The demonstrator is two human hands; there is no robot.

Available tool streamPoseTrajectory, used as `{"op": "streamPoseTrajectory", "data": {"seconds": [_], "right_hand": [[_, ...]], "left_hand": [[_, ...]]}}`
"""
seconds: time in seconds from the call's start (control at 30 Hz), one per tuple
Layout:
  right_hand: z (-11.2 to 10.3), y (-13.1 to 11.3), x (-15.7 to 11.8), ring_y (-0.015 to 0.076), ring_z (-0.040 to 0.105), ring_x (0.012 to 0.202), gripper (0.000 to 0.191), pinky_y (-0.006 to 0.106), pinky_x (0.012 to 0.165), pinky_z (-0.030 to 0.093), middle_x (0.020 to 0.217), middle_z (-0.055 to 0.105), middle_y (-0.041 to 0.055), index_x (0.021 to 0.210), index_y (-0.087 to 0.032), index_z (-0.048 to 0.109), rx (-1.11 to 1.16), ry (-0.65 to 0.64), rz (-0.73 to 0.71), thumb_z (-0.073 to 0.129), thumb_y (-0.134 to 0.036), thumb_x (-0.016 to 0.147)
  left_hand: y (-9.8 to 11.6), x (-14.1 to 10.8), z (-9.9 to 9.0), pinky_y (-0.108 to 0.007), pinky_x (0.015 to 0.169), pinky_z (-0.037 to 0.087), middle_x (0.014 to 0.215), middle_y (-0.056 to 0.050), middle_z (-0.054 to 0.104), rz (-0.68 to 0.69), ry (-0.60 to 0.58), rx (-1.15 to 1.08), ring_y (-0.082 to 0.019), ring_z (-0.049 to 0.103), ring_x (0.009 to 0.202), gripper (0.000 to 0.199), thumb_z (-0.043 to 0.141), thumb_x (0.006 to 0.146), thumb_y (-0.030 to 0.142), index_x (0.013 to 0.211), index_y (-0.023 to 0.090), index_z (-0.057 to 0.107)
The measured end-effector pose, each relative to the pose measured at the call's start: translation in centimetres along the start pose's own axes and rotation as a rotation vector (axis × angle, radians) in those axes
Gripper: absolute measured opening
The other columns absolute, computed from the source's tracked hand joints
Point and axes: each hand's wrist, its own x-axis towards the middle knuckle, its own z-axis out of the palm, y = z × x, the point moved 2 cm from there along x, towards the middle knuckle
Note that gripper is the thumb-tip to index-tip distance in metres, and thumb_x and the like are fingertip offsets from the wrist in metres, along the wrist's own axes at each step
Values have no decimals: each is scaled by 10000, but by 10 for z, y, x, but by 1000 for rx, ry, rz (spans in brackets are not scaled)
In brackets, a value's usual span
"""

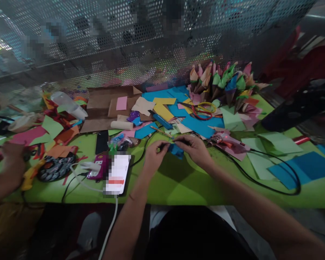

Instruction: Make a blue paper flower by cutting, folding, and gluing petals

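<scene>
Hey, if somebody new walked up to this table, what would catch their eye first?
Probably the crowd of swirl-topped, ice-cream-like cones in green, pink, peach and blue, at the far right of the bright green table. Next might be the brightly lit phone near the front edge, left of centre. Between them, the person's left hand and right hand hold a small blue piece in their fingers.

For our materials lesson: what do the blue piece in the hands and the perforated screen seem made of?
Blue piece: probably matt paper, thin and creased-looking; cloth possible. Perforated screen: likely metal, with grey sheen and regular small holes.
</scene>
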Motion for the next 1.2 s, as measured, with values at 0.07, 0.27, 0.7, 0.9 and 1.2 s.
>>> {"op": "streamPoseTrajectory", "data": {"seconds": [0.07,0.27,0.7,0.9,1.2], "right_hand": [[-3,-1,0,224,658,937,248,356,820,513,1031,732,48,1031,-246,735,64,16,9,601,-390,880],[-5,-10,-1,289,577,1173,267,437,996,454,1212,654,84,1029,-256,729,-57,-68,-185,690,-336,777],[-5,11,9,156,521,630,449,311,621,438,649,576,-21,649,-213,599,168,-2,125,841,-590,634],[-3,7,8,176,587,700,446,319,676,486,723,665,6,708,-209,684,318,9,173,870,-594,581],[-8,10,9,130,476,604,453,286,594,408,603,543,-28,611,-205,615,303,89,196,877,-575,605]], "left_hand": [[-6,1,0,-298,670,469,713,-16,686,-105,27,-91,-172,600,678,218,707,828,411,767,202,705],[-22,3,-1,-256,611,418,623,23,619,-266,94,-238,-124,535,607,229,733,766,391,701,183,663],[1,-3,7,-376,911,510,1078,-90,727,145,-138,85,-244,652,1010,260,581,934,428,1025,235,731],[-3,-5,10,-299,732,469,761,-42,647,146,-245,335,-187,594,760,331,472,1002,394,821,195,665],[-2,-4,12,-291,744,444,775,-22,612,47,-243,240,-173,550,779,346,468,1002,412,794,191,635]]}}
